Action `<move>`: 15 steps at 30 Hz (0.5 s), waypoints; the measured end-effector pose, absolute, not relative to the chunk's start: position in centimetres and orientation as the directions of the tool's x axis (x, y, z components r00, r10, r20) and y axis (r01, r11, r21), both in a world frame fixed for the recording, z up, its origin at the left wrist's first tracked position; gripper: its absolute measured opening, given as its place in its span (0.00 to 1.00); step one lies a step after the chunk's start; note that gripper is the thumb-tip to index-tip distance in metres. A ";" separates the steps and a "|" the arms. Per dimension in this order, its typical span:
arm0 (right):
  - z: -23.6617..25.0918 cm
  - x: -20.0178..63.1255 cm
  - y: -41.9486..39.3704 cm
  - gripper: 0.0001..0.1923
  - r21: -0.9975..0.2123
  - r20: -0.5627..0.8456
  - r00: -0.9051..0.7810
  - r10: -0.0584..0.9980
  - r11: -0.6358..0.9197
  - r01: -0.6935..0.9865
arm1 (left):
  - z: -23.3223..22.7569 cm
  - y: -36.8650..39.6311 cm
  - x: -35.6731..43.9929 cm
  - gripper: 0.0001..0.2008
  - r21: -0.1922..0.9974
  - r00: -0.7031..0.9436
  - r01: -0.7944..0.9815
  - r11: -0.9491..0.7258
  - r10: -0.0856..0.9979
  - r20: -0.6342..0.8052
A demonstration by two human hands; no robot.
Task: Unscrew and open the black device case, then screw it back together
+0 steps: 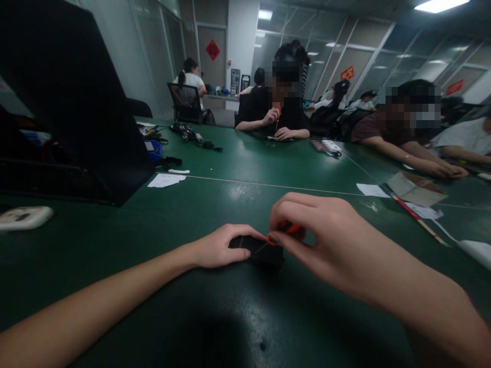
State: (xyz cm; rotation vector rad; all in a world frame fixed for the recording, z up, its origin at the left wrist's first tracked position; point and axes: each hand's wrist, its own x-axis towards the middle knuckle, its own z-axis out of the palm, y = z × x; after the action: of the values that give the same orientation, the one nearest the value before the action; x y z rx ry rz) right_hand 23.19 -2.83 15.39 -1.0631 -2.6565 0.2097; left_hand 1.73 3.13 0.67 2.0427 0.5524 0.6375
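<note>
A dark, block-shaped object (268,256) lies on the green table (161,301) in front of me. My left hand (218,246) grips its left end, with the thumb on the near side and the fingers over the far side. Pinched in my right hand (326,225) is a screwdriver with a red and black handle (290,228). Its thin shaft slants down and left onto the top of the block, close to my left thumb. Whether the tip sits in a screw is too small and dark to tell.
A large black panel (76,102) rises at the left, near a white object (28,217). Cables (187,134) and paper (166,180) lie beyond. A cardboard box (416,189) stands at the right. Across the table, a person in black (253,110) holds another screwdriver.
</note>
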 end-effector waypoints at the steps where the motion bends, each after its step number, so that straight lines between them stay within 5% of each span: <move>1: 15.4 23.3 -2.9 0.05 -0.246 0.204 -0.702 0.683 0.730 0.638 | 0.6 3.1 1.7 0.20 0.847 0.758 0.125 -0.516 0.601 0.254; 4: 15.2 23.6 -3.1 0.14 -0.238 0.189 -0.714 0.674 0.737 0.633 | 0.6 2.8 1.7 0.19 0.793 0.728 0.089 -0.602 0.583 0.361; 8: 15.0 23.4 -3.3 0.05 -0.115 0.146 -0.663 0.734 0.679 0.725 | 0.4 2.1 1.9 0.20 0.749 0.675 0.125 -0.651 0.609 0.417; 11: 14.9 23.5 -3.2 0.08 -0.032 0.095 -0.639 0.763 0.644 0.765 | 0.2 1.8 2.4 0.26 0.704 0.675 0.226 -0.674 0.629 0.385; 15: 15.0 25.0 -3.4 0.10 -0.098 0.042 -0.657 0.753 0.657 0.747 | 0.2 1.7 2.8 0.20 0.679 0.704 0.279 -0.679 0.626 0.336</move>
State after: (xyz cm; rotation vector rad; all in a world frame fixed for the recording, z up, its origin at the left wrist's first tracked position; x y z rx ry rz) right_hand 25.03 -3.43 15.00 -1.2644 -2.7876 0.1101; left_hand 2.78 1.73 0.16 2.3063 0.6879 0.7515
